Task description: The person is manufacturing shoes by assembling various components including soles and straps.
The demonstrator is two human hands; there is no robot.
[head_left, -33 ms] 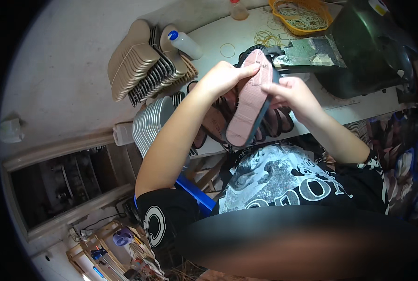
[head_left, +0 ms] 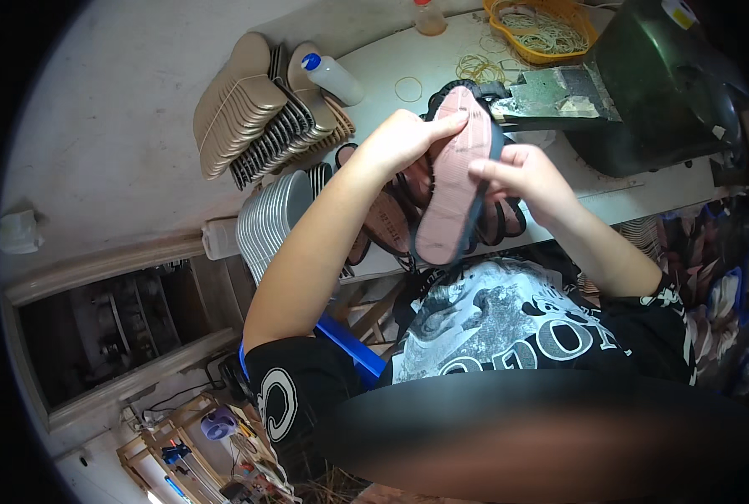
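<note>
- Sandal (head_left: pixel 452 189), pink sole facing up, held by the left hand (head_left: pixel 412 139) at its 11 o'clock, thumb across the sole
- Right hand (head_left: pixel 521 178) at 3 o'clock, thumb at the sole's edge
- More pink-soled sandals (head_left: pixel 386 223), 8 o'clock
- Silvery sole stack (head_left: pixel 265 220), 9 o'clock
- Banded beige soles (head_left: pixel 236 101) and blue-capped bottle (head_left: pixel 334 80), 10 o'clock
- Yellow basket (head_left: pixel 551 59), 1 o'clock

Carries, on a white flat tabletop (head_left: pixel 383 59), a yellow plastic basket (head_left: pixel 544 58) far right, thin looped tan bands (head_left: pixel 481 70) beside it, a blue-capped white plastic bottle (head_left: pixel 337 80) left, pink-soled black sandals (head_left: pixel 387 220) near.
</note>
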